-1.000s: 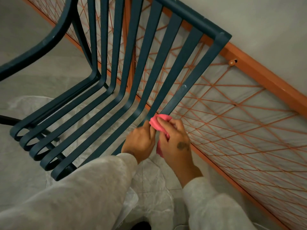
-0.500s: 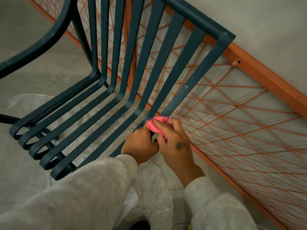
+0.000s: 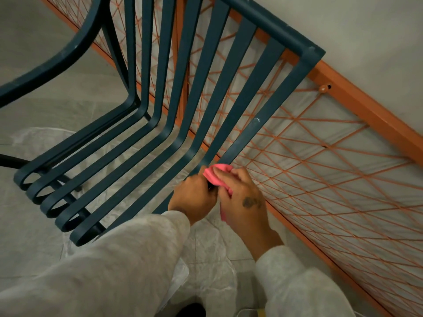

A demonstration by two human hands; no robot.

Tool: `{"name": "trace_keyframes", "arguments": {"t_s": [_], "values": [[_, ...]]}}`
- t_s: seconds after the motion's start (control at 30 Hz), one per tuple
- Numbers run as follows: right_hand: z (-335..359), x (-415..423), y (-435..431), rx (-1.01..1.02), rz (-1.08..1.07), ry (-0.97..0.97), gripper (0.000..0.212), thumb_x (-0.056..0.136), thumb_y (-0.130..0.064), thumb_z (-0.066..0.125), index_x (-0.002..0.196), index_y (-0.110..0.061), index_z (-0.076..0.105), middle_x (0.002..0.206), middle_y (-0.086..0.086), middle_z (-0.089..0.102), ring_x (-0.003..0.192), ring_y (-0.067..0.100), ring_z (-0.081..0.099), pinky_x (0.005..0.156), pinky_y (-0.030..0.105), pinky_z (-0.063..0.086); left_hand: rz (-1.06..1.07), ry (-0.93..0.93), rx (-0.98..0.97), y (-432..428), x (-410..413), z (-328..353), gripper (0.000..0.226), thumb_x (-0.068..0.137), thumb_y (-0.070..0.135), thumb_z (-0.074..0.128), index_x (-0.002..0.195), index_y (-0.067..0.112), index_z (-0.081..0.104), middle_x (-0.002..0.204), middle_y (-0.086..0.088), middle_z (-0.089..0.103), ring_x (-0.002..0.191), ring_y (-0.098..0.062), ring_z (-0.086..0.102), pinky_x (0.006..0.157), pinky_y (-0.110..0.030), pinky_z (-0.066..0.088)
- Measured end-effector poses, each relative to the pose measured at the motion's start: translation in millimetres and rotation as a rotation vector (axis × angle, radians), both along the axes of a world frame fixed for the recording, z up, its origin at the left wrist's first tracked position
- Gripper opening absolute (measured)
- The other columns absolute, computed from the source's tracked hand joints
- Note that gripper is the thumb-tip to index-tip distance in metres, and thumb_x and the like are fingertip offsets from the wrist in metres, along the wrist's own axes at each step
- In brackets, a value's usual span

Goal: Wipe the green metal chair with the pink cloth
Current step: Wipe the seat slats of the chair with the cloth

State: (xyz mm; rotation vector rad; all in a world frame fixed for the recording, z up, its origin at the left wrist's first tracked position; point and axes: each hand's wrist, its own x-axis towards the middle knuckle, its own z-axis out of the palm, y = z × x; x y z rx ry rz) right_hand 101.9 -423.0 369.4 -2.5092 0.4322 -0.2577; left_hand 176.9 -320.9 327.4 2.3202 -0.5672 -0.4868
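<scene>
Dark green slatted metal chair (image 3: 274, 26), seen from above: a crumpled pink cloth (image 3: 217, 177) is held at the bend of its end slat (image 3: 258, 124), gripped by the right hand (image 3: 242, 197) and pinched by the left hand (image 3: 194, 200), seemingly to wrap it.
</scene>
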Motion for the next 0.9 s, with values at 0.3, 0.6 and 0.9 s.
{"name": "trace_keyframes", "arguments": {"t_s": [0.3, 0.6, 0.9], "values": [[13, 27, -17, -0.073, -0.167, -0.046, 0.04, 0.087, -0.012, 0.061, 0.124, -0.028, 0.064, 0.117, 0.002, 0.056, 0.101, 0.02, 0.059, 0.083, 0.032, 0.054, -0.009, -0.025, 0.064, 0, -1, 0, 0.018, 0.092, 0.037, 0.049, 0.1, 0.022, 0.042, 0.081, -0.001, 0.067, 0.071, -0.025, 0.062, 0.063, -0.037, 0.047], [12, 17, -31, -0.071, -0.117, 0.009, 0.036, 0.088, -0.02, 0.06, 0.119, -0.037, 0.065, 0.106, -0.007, 0.055, 0.091, 0.012, 0.057, 0.074, 0.022, 0.047, -0.006, -0.024, 0.096, 0, -2, 0, 0.017, 0.091, 0.032, 0.048, 0.102, 0.021, 0.042, 0.081, -0.003, 0.068, 0.073, -0.029, 0.066, 0.067, -0.044, 0.054], [0, 7, 0, 0.065, -0.114, -0.031, 0.038, 0.089, -0.013, 0.062, 0.125, -0.024, 0.064, 0.115, 0.001, 0.06, 0.101, 0.016, 0.058, 0.086, 0.023, 0.05, -0.01, -0.014, 0.092, -2, -1, 2, 0.016, 0.092, 0.032, 0.044, 0.104, 0.021, 0.045, 0.08, -0.002, 0.068, 0.072, -0.026, 0.065, 0.069, -0.043, 0.054]]}}
